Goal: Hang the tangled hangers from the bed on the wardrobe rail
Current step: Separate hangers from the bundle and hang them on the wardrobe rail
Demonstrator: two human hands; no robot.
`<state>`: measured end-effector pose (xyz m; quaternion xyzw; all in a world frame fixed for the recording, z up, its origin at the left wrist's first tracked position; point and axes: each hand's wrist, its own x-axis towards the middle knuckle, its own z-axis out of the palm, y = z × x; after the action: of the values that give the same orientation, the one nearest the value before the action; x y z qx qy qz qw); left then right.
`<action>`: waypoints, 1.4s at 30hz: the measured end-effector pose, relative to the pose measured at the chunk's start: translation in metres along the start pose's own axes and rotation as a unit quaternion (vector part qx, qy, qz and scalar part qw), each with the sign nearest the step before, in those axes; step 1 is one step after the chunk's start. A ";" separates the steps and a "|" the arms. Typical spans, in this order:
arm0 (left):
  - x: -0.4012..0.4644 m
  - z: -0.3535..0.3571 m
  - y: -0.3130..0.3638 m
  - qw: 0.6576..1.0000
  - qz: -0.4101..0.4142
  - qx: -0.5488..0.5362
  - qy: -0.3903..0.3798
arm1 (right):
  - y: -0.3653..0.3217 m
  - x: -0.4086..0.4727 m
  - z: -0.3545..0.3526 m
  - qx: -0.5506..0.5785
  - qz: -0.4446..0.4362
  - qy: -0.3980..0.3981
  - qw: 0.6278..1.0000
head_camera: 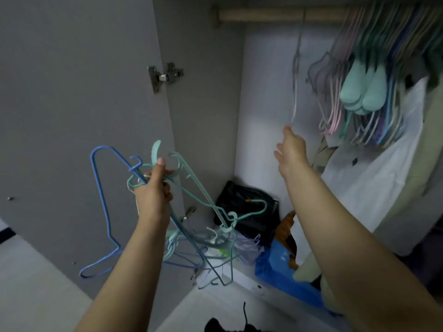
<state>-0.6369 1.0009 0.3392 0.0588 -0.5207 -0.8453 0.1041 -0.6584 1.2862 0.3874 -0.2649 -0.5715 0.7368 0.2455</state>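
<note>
My left hand grips a tangled bunch of hangers, blue and mint green, held up in front of the open wardrobe. One blue hanger sticks out to the left of the bunch. My right hand reaches up into the wardrobe with fingers loosely spread, holding nothing. Just above its fingertips a single pale hanger dangles from the wooden rail, blurred. Many pastel hangers hang packed together at the rail's right end.
The grey wardrobe door stands open on the left, with a metal hinge. On the wardrobe floor lie a black bag, a blue plastic bag and loose hangers. A white garment hangs at the right.
</note>
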 end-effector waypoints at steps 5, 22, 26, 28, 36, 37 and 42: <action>-0.010 -0.025 -0.001 0.992 0.001 -0.053 0.111 | 0.111 -0.028 -0.040 -0.269 0.128 -0.074 0.952; -0.005 -0.084 0.009 0.993 -0.076 -0.087 0.014 | 0.233 -0.081 -0.059 -0.522 0.080 -0.387 0.756; -0.010 -0.088 0.018 0.992 -0.090 -0.088 0.020 | 0.225 -0.095 -0.062 -0.431 0.202 -0.453 0.754; -0.010 -0.093 0.020 0.991 -0.097 -0.085 0.027 | 0.221 -0.098 -0.067 -0.322 0.268 -0.475 0.774; -0.012 -0.099 0.019 0.990 -0.105 -0.069 0.063 | 0.206 -0.111 -0.058 -0.281 0.201 -0.420 0.839; -0.012 -0.099 0.019 0.990 -0.104 -0.069 0.064 | 0.203 -0.112 -0.057 -0.293 0.186 -0.424 0.837; -0.018 -0.088 0.017 0.993 -0.092 -0.021 0.067 | 0.195 -0.122 -0.048 -0.434 0.054 -0.429 0.791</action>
<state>-0.5989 0.9211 0.3146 0.1609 -0.4869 -0.8563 0.0617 -0.5474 1.1953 0.2011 -0.0312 -0.8624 0.4615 -0.2058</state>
